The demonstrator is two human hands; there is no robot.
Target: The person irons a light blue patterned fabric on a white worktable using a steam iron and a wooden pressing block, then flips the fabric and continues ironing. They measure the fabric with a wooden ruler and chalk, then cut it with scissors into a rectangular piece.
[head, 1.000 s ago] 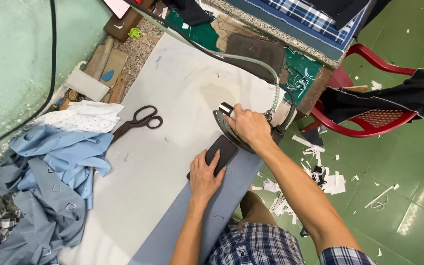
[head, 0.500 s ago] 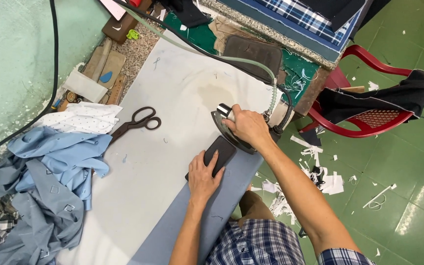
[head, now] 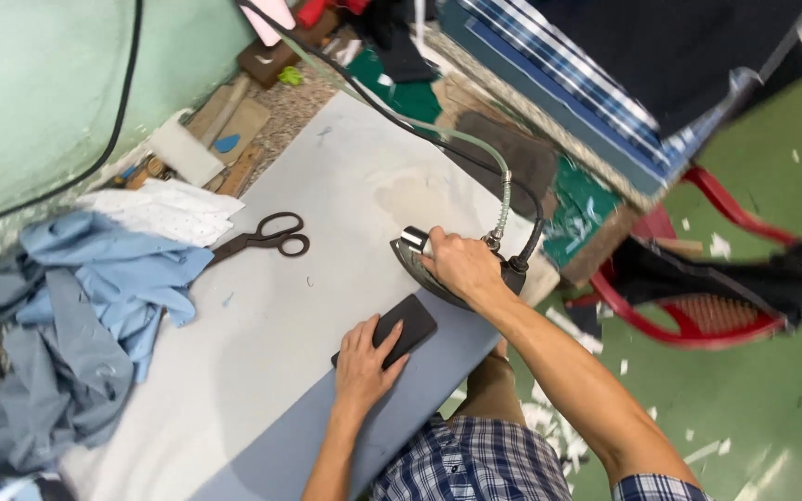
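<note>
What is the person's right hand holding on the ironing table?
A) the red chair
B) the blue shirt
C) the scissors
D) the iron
D: the right hand is wrapped around the handle of the iron, while the scissors lie untouched farther along the table.

left hand (head: 362, 364): flat, fingers spread, pressing down | right hand (head: 461, 267): fingers curled, gripping, arm extended

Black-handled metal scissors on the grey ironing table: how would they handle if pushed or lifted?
The black-handled metal scissors would probably slide stiffly rather than roll, since they lie flat on the grey padded table. They are likely fairly heavy for their size. The blades look closed, so lifting by the loops seems safest.
</note>
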